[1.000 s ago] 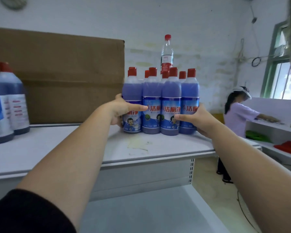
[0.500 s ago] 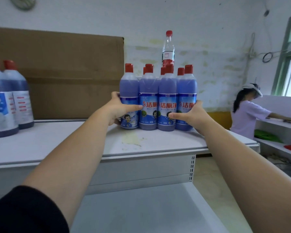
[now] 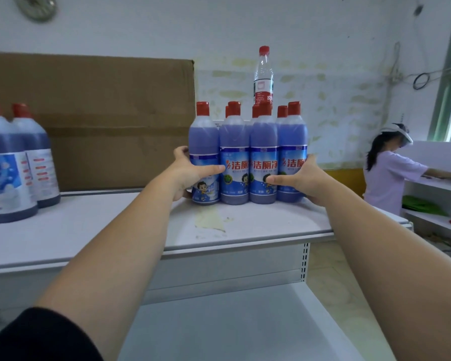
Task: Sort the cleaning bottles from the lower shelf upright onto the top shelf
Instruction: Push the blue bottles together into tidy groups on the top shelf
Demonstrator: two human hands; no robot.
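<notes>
Little has moved in the last second. Both hands stay clasped on the cleaning bottles [image 3: 248, 162] and only the view has swung a little, carrying the person in the pale shirt [image 3: 388, 175] further toward the right edge of the frame.

The bottles stand upright in a tight cluster, purple with red caps, at the centre of the frame on the top shelf [image 3: 89, 230], toward its right end. The left hand [image 3: 190, 174] grips the cluster's left side, with its thumb stretched across the front labels and its fingers curled round behind the leftmost bottle. The right hand [image 3: 302, 182] grips the right side the same way, thumb laid across the front and fingers wrapped round the outer bottle.

A clear water bottle [image 3: 264, 74] rises behind the cluster. A cardboard box [image 3: 102, 121] fills the upper left, with two larger dark bottles [image 3: 13, 162] standing at the left edge. A yellowish stain [image 3: 210, 221] marks the shelf just in front of the cluster. The lower shelf [image 3: 232, 329] shows at the bottom centre.
</notes>
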